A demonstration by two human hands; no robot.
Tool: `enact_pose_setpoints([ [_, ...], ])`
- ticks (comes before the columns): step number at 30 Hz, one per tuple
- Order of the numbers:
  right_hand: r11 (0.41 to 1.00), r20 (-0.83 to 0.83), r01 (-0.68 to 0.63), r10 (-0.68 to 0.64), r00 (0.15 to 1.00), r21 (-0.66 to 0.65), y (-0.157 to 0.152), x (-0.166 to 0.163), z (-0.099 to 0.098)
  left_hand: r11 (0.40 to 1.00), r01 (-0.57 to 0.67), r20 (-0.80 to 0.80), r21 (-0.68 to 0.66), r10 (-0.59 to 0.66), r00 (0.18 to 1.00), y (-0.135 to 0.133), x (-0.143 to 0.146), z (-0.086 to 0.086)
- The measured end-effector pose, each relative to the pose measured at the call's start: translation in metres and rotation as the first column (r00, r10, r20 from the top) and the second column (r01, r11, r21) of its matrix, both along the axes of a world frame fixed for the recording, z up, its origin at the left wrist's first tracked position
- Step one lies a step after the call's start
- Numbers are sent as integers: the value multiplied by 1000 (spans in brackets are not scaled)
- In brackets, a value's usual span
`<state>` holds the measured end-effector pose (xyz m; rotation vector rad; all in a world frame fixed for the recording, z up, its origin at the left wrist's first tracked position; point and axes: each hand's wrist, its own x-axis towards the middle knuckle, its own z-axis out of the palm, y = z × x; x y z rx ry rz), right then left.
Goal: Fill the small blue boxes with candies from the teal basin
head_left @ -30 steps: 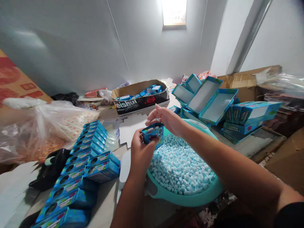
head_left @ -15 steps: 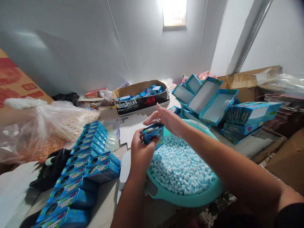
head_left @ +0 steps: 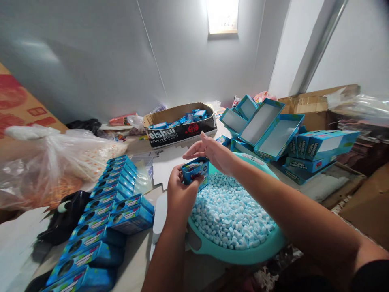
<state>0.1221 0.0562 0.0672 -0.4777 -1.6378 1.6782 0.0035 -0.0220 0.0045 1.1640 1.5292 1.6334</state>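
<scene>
My left hand grips a small blue candy box and holds it upright over the near-left edge of a teal basin. The basin is heaped with light-blue candies. My right hand hovers just above the box's top, fingers stretched out and close together, touching or nearly touching the box. Whether anything lies under those fingers is hidden.
Rows of filled small blue boxes lie on the table at the left. A cardboard tray with more small boxes stands behind. Open larger blue cartons pile up at the right. Plastic bags sit far left, brown cartons far right.
My right hand has sunk slightly and flattened over the top of the small box. My left hand and the box stay where they were.
</scene>
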Motion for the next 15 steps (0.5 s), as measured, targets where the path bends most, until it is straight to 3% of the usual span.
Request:
enact_pose_setpoints([
  [7,994,-74,46,-39,996,98,9,-3,-10,999,-52,39,-7,52,998,1,0,0],
  [15,973,76,216,-222,972,77,14,-6,-16,1000,30,10,-1,-30,999,3,-2,-5],
])
